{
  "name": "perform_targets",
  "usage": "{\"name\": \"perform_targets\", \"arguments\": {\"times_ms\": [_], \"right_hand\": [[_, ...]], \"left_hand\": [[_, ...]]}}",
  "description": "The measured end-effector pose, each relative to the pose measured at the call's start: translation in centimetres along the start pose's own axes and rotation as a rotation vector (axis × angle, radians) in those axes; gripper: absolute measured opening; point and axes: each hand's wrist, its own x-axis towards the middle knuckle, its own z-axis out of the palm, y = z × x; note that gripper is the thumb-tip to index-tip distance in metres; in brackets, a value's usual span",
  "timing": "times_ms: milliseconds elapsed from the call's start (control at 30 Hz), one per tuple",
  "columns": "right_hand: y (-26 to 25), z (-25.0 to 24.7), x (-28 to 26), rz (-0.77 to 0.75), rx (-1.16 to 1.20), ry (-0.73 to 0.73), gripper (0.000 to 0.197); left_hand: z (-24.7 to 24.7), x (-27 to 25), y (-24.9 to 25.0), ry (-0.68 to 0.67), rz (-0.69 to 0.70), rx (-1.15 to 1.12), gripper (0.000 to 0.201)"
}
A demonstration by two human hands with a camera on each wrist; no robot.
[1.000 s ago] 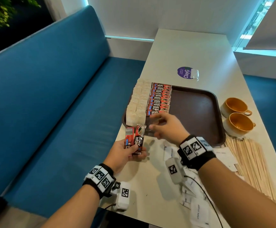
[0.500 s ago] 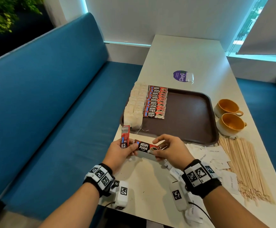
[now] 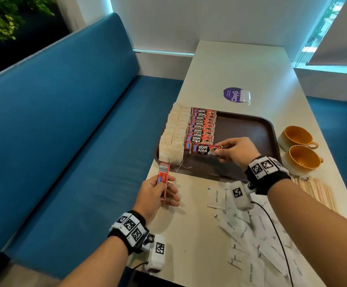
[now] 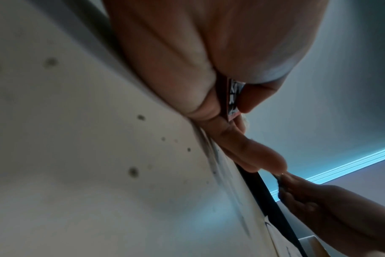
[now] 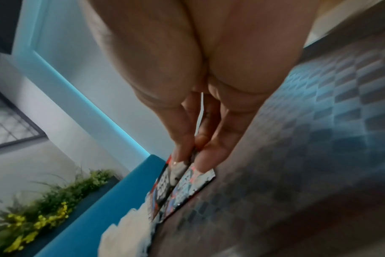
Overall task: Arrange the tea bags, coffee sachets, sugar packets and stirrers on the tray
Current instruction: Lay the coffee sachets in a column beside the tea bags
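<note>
From the head view, the right hand (image 3: 235, 151) pinches a coffee sachet (image 3: 204, 149) by its end, holding it at the near end of the row of coffee sachets (image 3: 201, 126) on the brown tray (image 3: 249, 131). The right wrist view shows what the head view hides: thumb and fingertips (image 5: 205, 156) pressed together on the sachet's end, its far end low over the tray floor. The left hand (image 3: 158, 193) grips another sachet (image 3: 163, 179) upright above the surface (image 3: 189, 235); the left wrist view shows it pinched between thumb and fingers. Tea bags (image 3: 173, 133) fill the tray's left edge. Sugar packets (image 3: 249, 235) lie scattered near the right forearm, stirrers (image 3: 317, 190) beside them, two yellow cups (image 3: 298, 148) right of the tray.
</note>
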Motion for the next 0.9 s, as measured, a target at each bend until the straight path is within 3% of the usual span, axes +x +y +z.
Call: {"name": "perform_targets", "arguments": {"times_ms": [367,900], "right_hand": [[-0.1,2.6,4.4,0.169,-0.177,0.008,0.023],[-1.6,3.0,4.6,0.269,-0.317,0.020,0.034]], "left_hand": [[-0.1,0.1,0.0,-0.003,-0.018,-0.006,0.028],[-0.2,-0.1,0.3,-0.016,-0.006,-0.017,0.029]]}}
